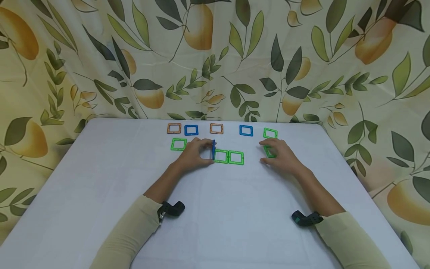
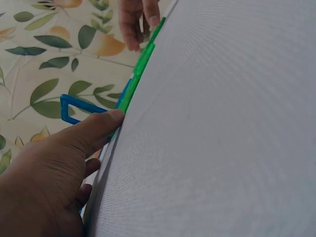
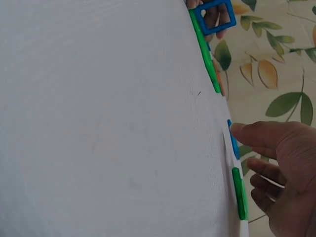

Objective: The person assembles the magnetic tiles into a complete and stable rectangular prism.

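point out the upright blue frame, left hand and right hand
Upright blue frame (image 1: pixel 213 150): head view, its edge, mid-height.
Left hand (image 1: pixel 192 154): head view, back of the hand.
Right hand (image 1: pixel 284 156): head view, back of the hand.

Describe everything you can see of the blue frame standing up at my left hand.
The blue frame is a four-sided outline with a hollow middle and a smooth rim that looks like plastic. It stands upright, so the head view shows it nearly edge-on, while the right wrist view shows its open face. Your left hand holds it between fingers and thumb. It stands at the left end of a green frame lying flat; they look to be touching.
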Demonstrator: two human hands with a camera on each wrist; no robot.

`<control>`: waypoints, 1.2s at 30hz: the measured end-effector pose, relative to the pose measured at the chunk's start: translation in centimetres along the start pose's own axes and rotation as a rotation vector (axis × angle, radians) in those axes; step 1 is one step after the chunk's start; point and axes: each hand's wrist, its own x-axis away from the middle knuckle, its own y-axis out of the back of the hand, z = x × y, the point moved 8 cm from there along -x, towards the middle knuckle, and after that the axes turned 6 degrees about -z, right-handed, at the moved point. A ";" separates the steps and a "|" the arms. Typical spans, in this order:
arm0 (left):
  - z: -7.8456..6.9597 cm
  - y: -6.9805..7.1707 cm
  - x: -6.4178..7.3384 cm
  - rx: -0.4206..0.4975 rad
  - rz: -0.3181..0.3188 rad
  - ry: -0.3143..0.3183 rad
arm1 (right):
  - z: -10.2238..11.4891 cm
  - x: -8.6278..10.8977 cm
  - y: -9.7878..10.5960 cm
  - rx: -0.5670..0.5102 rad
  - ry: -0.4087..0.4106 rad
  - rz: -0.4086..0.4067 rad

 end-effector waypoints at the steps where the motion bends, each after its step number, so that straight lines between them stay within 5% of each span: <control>1: 0.0 0.0 0.0 0.000 -0.001 0.000 | -0.1 0.0 0.1 -0.001 0.005 -0.004; 27: 0.1 0.0 0.1 0.025 0.012 0.004 | -5.3 1.3 2.3 0.032 -0.104 0.037; 36: 0.1 0.3 0.0 0.024 -0.018 0.007 | -5.6 1.3 2.1 0.036 -0.130 0.056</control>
